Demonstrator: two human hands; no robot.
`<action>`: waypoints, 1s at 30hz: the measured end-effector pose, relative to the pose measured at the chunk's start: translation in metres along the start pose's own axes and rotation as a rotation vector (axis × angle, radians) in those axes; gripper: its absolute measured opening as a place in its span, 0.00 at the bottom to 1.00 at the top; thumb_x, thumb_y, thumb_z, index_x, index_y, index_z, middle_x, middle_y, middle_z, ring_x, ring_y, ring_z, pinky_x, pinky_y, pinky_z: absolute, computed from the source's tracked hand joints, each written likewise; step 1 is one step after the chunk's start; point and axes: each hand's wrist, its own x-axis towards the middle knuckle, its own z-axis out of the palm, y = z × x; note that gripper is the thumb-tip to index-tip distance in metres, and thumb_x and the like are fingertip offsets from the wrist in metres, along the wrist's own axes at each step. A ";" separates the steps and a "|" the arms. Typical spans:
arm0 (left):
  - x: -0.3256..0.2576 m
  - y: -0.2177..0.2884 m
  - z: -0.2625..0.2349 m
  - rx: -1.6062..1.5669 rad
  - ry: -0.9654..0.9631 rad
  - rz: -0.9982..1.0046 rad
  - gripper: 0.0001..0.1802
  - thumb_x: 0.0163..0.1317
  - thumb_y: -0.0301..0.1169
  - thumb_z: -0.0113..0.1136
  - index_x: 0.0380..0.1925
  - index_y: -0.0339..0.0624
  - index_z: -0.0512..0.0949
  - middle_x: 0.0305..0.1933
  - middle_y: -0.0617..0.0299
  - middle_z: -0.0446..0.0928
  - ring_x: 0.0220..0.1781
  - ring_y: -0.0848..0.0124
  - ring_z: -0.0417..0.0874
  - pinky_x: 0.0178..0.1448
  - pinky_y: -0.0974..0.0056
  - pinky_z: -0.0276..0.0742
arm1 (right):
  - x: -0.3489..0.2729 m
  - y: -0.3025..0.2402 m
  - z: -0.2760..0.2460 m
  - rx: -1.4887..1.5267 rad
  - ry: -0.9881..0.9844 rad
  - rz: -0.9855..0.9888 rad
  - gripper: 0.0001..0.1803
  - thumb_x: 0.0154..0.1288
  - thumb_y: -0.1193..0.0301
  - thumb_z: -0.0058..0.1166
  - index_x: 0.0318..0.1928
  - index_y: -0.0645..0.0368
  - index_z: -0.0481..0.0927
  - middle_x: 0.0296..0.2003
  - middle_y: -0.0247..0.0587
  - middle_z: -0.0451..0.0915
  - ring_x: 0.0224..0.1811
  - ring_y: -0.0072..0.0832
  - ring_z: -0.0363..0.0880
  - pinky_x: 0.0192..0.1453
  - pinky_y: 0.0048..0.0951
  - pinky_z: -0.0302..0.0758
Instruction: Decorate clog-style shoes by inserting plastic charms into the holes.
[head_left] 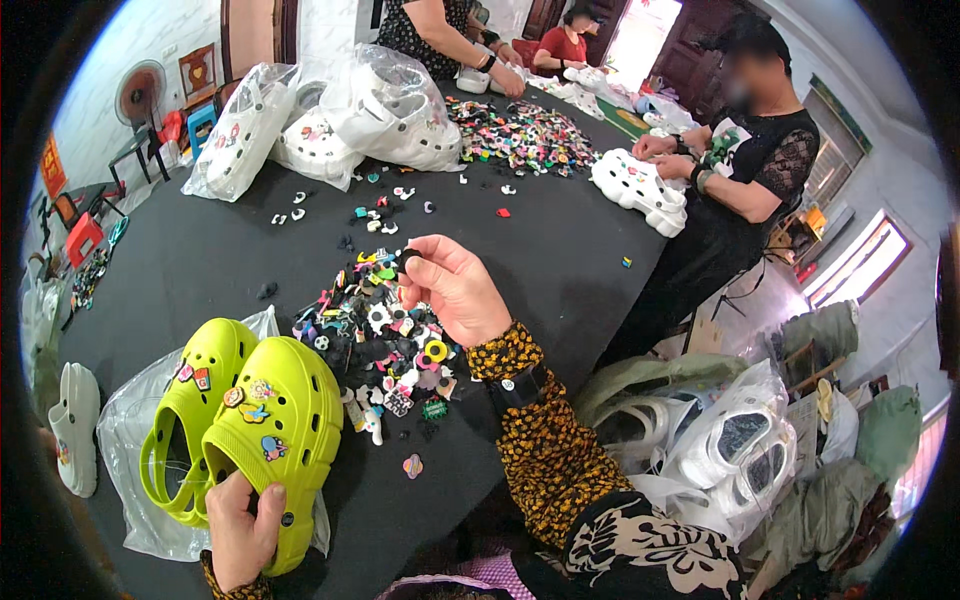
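My left hand (pixel 247 528) grips the heel end of a lime-green clog (pixel 312 400), with its thumb outside and its fingers inside the opening. Several colourful charms sit in that clog's upper. Its mate, another lime-green clog (pixel 215 350), lies beside it to the left on a clear plastic bag (pixel 130 440). Raised over a pile of mixed shoe charms (pixel 400 335), my right hand (pixel 452 288) pinches a small dark shoe charm (pixel 408 258) between thumb and fingers. The charm's far side and its design cannot be made out.
White clogs in plastic bags (pixel 390 110) stand at the table's back left. Behind them lies a larger charm heap (pixel 525 135). Across on the right, a person (pixel 750 140) handles a white clog (pixel 640 190). More bagged white clogs (pixel 730 440) are at my right; a white clog (pixel 76 430) stands far left.
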 end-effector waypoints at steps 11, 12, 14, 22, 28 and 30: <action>-0.014 0.020 -0.003 -0.168 -0.027 -0.114 0.15 0.54 0.24 0.52 0.43 0.29 0.74 0.34 0.59 0.79 0.32 0.73 0.77 0.38 0.67 0.72 | -0.009 0.001 0.011 -0.040 0.062 0.002 0.08 0.62 0.75 0.56 0.41 0.59 0.73 0.29 0.32 0.75 0.24 0.18 0.73 0.28 0.21 0.73; -0.019 0.024 -0.004 -0.257 -0.033 -0.155 0.15 0.53 0.22 0.53 0.42 0.29 0.75 0.33 0.57 0.79 0.32 0.75 0.77 0.39 0.69 0.72 | -0.007 0.004 0.009 -0.062 0.039 0.006 0.09 0.62 0.75 0.56 0.43 0.60 0.73 0.30 0.33 0.76 0.25 0.20 0.75 0.30 0.22 0.74; -0.024 0.022 -0.009 -0.127 -0.062 -0.098 0.14 0.53 0.25 0.56 0.40 0.30 0.76 0.29 0.54 0.79 0.28 0.69 0.78 0.35 0.66 0.73 | -0.001 0.009 0.014 -0.103 0.027 0.014 0.11 0.62 0.76 0.56 0.44 0.61 0.73 0.30 0.34 0.76 0.26 0.22 0.77 0.31 0.22 0.76; -0.006 0.005 -0.002 -0.035 -0.077 0.091 0.18 0.52 0.34 0.61 0.41 0.36 0.75 0.31 0.43 0.78 0.36 0.47 0.80 0.40 0.52 0.74 | -0.002 0.002 0.009 -0.237 0.157 -0.091 0.14 0.58 0.78 0.55 0.45 0.65 0.72 0.28 0.36 0.77 0.22 0.21 0.73 0.29 0.22 0.72; -0.012 -0.013 -0.004 -0.070 0.019 0.109 0.19 0.56 0.36 0.59 0.43 0.33 0.71 0.33 0.42 0.78 0.37 0.46 0.80 0.41 0.52 0.74 | -0.040 -0.005 0.089 -0.658 -0.148 -0.074 0.12 0.59 0.82 0.54 0.44 0.65 0.75 0.33 0.34 0.77 0.32 0.18 0.75 0.38 0.18 0.72; -0.014 -0.018 -0.002 -0.102 -0.001 0.095 0.19 0.57 0.35 0.59 0.43 0.33 0.71 0.33 0.42 0.78 0.38 0.46 0.80 0.41 0.52 0.74 | -0.061 -0.002 0.106 -0.744 -0.262 -0.115 0.11 0.57 0.84 0.55 0.42 0.64 0.76 0.34 0.35 0.78 0.34 0.18 0.76 0.40 0.20 0.73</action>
